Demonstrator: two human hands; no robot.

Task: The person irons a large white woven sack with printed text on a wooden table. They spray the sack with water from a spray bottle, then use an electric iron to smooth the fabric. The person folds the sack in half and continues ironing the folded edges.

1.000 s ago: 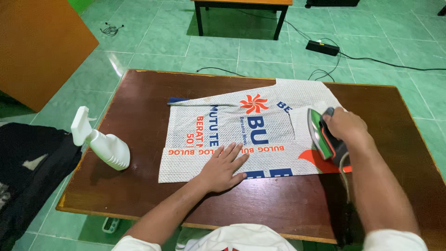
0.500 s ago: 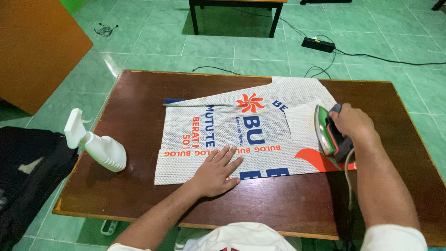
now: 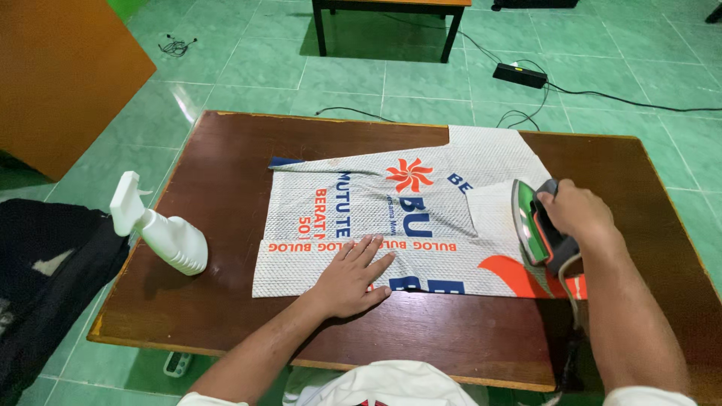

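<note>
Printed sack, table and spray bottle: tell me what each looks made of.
The printed sack looks like woven plastic: fine grid texture, stiff flat folds, matte white. The table seems dark varnished wood, with visible grain and a soft sheen. The spray bottle looks like opaque white plastic, smooth and slightly glossy.

Single head-worn view, looking steeply down and forward over a brown table (image 3: 226,188) from its near edge. Close range: both forearms enter from the bottom, green tiled floor (image 3: 421,83) beyond.

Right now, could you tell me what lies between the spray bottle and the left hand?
In the head view, bare brown table and the woven sack's left edge separate the spray bottle from the left hand.
</note>
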